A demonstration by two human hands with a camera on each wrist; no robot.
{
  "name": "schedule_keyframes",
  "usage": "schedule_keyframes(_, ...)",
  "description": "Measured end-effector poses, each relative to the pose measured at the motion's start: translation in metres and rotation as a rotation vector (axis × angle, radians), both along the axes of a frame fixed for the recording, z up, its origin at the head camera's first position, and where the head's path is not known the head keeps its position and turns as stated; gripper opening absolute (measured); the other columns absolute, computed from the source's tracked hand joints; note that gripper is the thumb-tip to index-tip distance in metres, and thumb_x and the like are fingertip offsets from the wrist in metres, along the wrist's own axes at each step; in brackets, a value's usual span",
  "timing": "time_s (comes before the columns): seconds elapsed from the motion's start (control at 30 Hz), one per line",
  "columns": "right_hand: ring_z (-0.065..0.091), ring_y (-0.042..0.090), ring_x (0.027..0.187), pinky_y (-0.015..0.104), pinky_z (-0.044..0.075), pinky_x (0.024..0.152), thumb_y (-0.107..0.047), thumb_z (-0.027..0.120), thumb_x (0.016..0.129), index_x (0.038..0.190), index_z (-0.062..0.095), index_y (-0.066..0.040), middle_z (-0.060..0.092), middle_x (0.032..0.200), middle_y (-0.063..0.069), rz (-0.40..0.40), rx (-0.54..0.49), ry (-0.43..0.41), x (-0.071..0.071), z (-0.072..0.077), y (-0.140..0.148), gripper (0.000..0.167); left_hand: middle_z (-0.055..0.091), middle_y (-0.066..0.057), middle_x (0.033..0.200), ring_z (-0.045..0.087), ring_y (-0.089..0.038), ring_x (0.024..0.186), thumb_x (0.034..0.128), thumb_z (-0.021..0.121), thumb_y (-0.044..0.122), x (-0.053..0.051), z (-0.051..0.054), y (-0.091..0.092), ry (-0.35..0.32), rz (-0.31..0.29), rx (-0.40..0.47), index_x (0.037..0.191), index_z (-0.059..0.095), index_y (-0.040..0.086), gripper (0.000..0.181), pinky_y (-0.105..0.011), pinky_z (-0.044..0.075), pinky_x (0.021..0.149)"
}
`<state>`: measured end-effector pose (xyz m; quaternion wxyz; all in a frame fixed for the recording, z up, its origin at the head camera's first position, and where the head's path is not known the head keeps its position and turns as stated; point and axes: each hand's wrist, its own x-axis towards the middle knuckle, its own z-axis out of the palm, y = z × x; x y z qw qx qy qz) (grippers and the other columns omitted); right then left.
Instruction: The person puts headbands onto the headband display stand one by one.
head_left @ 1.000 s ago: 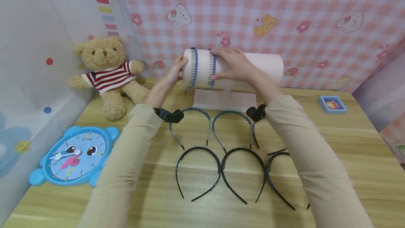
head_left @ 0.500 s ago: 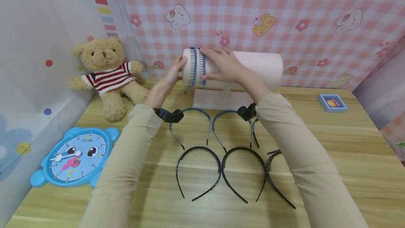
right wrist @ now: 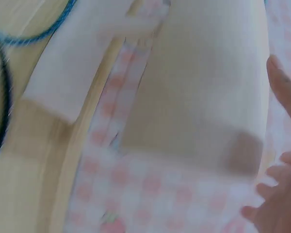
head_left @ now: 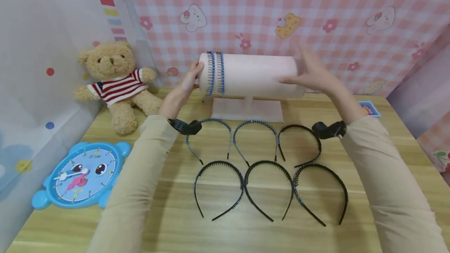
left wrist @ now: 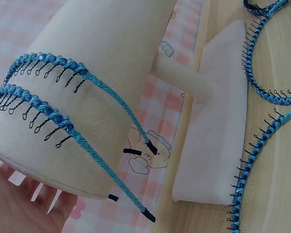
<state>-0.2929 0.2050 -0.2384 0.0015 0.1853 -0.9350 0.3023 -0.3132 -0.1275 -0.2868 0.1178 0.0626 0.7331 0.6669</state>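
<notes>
A pale pink headband stand [head_left: 260, 75] with a padded horizontal roll stands at the back of the table. Two blue braided toothed headbands [head_left: 221, 73] sit side by side around its left end, their black tips hanging below the roll in the left wrist view. My left hand [head_left: 183, 89] grips the left end of the roll; its fingertips are partly hidden there. Near the right end, my right hand [head_left: 313, 69] is spread with nothing held, blurred by motion. The right wrist view shows that hand [right wrist: 281, 194] beside the roll, fingers apart.
Several headbands lie in two rows on the wooden table: blue ones [head_left: 254, 122] and a black one [head_left: 302, 126] behind, dark ones [head_left: 268, 163] in front. A blue clock [head_left: 84, 175] and teddy bear [head_left: 112, 81] are left. A small blue frame [head_left: 370, 109] lies right.
The second blue headband has moved left, close beside the first. My right hand has let go of it and moved right along the roll. My left hand has kept its place.
</notes>
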Motion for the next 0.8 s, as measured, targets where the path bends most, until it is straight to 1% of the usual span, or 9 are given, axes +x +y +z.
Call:
schedule_keyframes(0.07, 0.008, 0.04, 0.139, 0.059, 0.013, 0.109, -0.035, 0.071, 0.078, 0.147, -0.006, -0.008, 0.004, 0.152, 0.022, -0.056, -0.036, -0.071, 0.006, -0.008, 0.024, 0.107, 0.018, -0.007, 0.149, 0.022, -0.023, 0.135, 0.0991, 0.02, 0.039, 0.001, 0.0, 0.0, -0.002, 0.002, 0.0, 0.148, 0.002, 0.018, 0.056, -0.04, 0.023, 0.107)
schedule_keyframes(0.13, 0.009, 0.044, 0.137, 0.061, 0.016, 0.106, -0.036, 0.069, 0.08, 0.147, -0.004, -0.004, 0.004, 0.151, 0.026, -0.098, -0.007, -0.192, 0.012, -0.021, 0.045, 0.103, 0.018, -0.007, 0.149, 0.021, -0.022, 0.135, 0.0991, 0.02, 0.039, 0.001, 0.001, 0.0, -0.002, 0.004, 0.001, 0.148, 0.002, 0.018, 0.056, -0.04, 0.022, 0.107)
schedule_keyframes(0.2, 0.014, 0.049, 0.134, 0.06, 0.022, 0.104, -0.037, 0.066, 0.082, 0.145, 0.003, 0.003, 0.009, 0.148, 0.032, -0.101, 0.069, -0.325, 0.019, -0.042, 0.062, 0.097, 0.017, -0.006, 0.15, 0.021, -0.022, 0.135, 0.0991, 0.02, 0.039, 0.002, 0.002, -0.001, -0.002, 0.003, 0.002, 0.147, 0.001, 0.018, 0.056, -0.041, 0.022, 0.107)
schedule_keyframes(0.27, 0.027, 0.051, 0.127, 0.057, 0.033, 0.099, -0.035, 0.065, 0.084, 0.142, 0.016, 0.008, 0.021, 0.141, 0.037, -0.085, 0.135, -0.464, 0.026, -0.067, 0.073, 0.087, 0.016, -0.006, 0.149, 0.021, -0.022, 0.135, 0.0992, 0.02, 0.038, 0.002, 0.002, 0.0, -0.005, 0.002, 0.003, 0.147, 0.002, 0.017, 0.056, -0.041, 0.021, 0.108)
schedule_keyframes(0.37, 0.056, 0.037, 0.103, 0.041, 0.049, 0.088, -0.024, 0.065, 0.084, 0.131, 0.033, 0.014, 0.04, 0.127, 0.036, -0.076, 0.142, -0.624, 0.035, -0.1, 0.084, 0.067, 0.015, -0.007, 0.15, 0.02, -0.023, 0.136, 0.0993, 0.021, 0.037, 0.001, 0.001, 0.0, -0.012, -0.006, 0.005, 0.147, 0.003, 0.016, 0.055, -0.042, 0.021, 0.108)
schedule_keyframes(0.43, 0.061, 0.022, 0.084, 0.031, 0.053, 0.078, -0.017, 0.066, 0.083, 0.122, 0.039, 0.016, 0.052, 0.109, 0.027, -0.116, 0.11, -0.695, 0.039, -0.112, 0.088, 0.058, 0.016, -0.008, 0.149, 0.02, -0.023, 0.136, 0.0992, 0.021, 0.036, 0.001, 0.001, 0.0, -0.015, -0.006, 0.008, 0.147, 0.003, 0.015, 0.055, -0.042, 0.021, 0.108)
schedule_keyframes(0.5, 0.057, 0.008, 0.072, 0.025, 0.053, 0.07, -0.012, 0.066, 0.081, 0.116, 0.043, 0.016, 0.056, 0.092, 0.012, -0.153, 0.072, -0.726, 0.04, -0.117, 0.091, 0.05, 0.016, -0.008, 0.149, 0.021, -0.024, 0.136, 0.0993, 0.021, 0.036, 0.001, 0.0, 0.0, -0.012, -0.007, 0.012, 0.147, 0.004, 0.015, 0.055, -0.042, 0.021, 0.108)
schedule_keyframes(0.57, 0.056, 0.006, 0.069, 0.025, 0.053, 0.069, -0.01, 0.064, 0.082, 0.115, 0.043, 0.017, 0.055, 0.082, 0.002, -0.17, 0.039, -0.742, 0.039, -0.116, 0.095, 0.047, 0.015, -0.008, 0.148, 0.021, -0.024, 0.135, 0.0993, 0.021, 0.036, 0.002, -0.001, 0.0, -0.005, -0.012, 0.011, 0.147, 0.003, 0.015, 0.055, -0.043, 0.021, 0.108)
schedule_keyframes(0.8, 0.058, 0.006, 0.075, 0.03, 0.054, 0.077, -0.015, 0.054, 0.088, 0.122, 0.042, 0.017, 0.056, 0.086, 0.002, -0.209, 0.013, -0.728, 0.029, -0.093, 0.11, 0.049, 0.015, -0.007, 0.148, 0.021, -0.023, 0.134, 0.0994, 0.02, 0.038, 0.002, 0.001, -0.001, 0.004, -0.013, 0.007, 0.147, 0.003, 0.018, 0.055, -0.042, 0.022, 0.108)
